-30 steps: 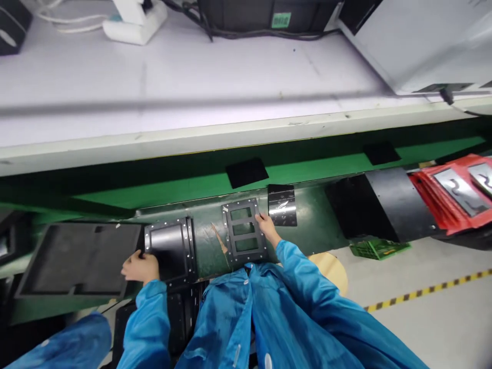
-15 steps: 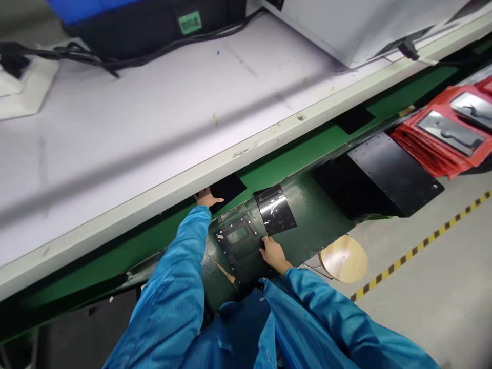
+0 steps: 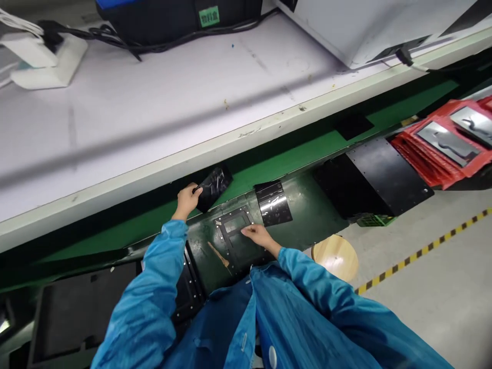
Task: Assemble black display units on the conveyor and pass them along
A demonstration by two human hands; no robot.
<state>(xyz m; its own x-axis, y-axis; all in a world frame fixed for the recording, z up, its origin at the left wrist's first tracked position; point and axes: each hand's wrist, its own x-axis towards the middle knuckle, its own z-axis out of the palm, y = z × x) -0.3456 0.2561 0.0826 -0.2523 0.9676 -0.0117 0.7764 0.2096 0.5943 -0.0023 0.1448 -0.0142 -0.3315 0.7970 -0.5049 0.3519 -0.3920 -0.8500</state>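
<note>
My left hand (image 3: 187,201) pinches the near corner of a glossy black sheet (image 3: 214,187), raised at a tilt over the green strip below the shelf. My right hand (image 3: 257,234) has its fingers pressed together at the right side of a black frame (image 3: 235,233) with small white dots; whether it grips anything is too small to tell. The frame lies on the dark green work surface (image 3: 303,207). A shiny black sheet (image 3: 273,203) lies just right of the frame, and a thin tan tool (image 3: 219,254) lies to its left.
A white shelf (image 3: 154,113) spans the upper view, bearing a black bin (image 3: 169,25). Large black panels (image 3: 388,174) and red-wrapped pieces (image 3: 438,148) lie at the right. Below them are a round wooden stool (image 3: 335,258) and a green crate (image 3: 374,220).
My left hand has lifted the black sheet from the green strip and drawn it back leftward. My right hand has moved left onto the frame's edge. The view has shifted slightly.
</note>
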